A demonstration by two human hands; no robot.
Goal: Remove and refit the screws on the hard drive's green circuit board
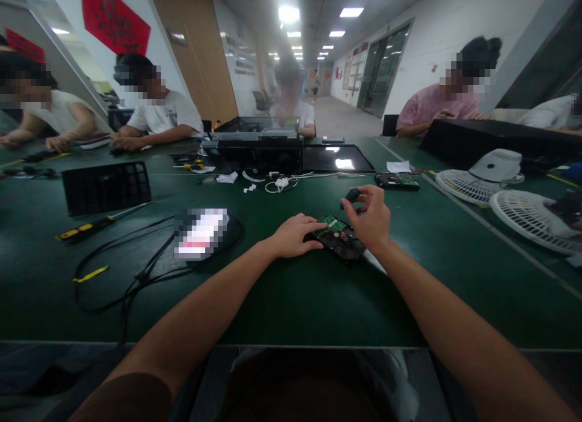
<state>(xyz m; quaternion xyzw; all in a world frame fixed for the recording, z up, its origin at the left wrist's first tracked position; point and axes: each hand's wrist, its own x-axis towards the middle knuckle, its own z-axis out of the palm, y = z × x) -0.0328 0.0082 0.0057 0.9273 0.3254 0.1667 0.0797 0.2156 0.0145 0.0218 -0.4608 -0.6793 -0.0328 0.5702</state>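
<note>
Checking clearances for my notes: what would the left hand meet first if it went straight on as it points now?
The green circuit board, which the left hand seems to touch; beyond it, probably the right hand, though its height is unclear.

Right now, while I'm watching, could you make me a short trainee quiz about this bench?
1. True or false: the left hand touches the drive.
2. What does the right hand hold?
A) a fan
B) a dark-handled tool
C) a cable
3. Fill in: in this view, the yellow-and-black screwdriver lies to the ____ of the drive.

Key: 1. True; its fingers rest on it. 2. B. 3. Left.
</note>
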